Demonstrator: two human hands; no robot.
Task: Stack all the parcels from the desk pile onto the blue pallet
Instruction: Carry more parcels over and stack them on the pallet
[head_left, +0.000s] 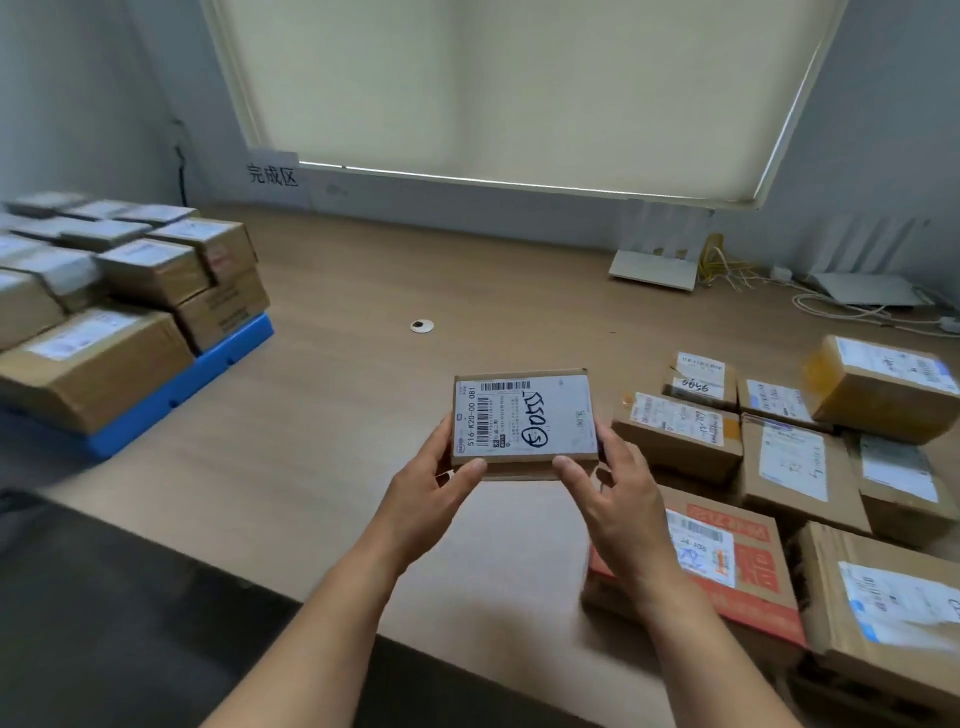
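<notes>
Above the wooden desk (332, 415), a flat parcel (524, 423) is gripped label-up, long axis crosswise, by the left hand (434, 486) and right hand (618, 491), fingers closed on its sides.

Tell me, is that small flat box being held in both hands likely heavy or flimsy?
Probably light: the small flat parcel is held up off the desk by fingertips of the left hand and right hand alone. It looks stiff, since its cardboard edges stay straight. The glossy label may be a bit slippery.

Matt brown cardboard parcel (523, 423) with smooth white paper label, over matt wood-look desk (332, 405).
</notes>
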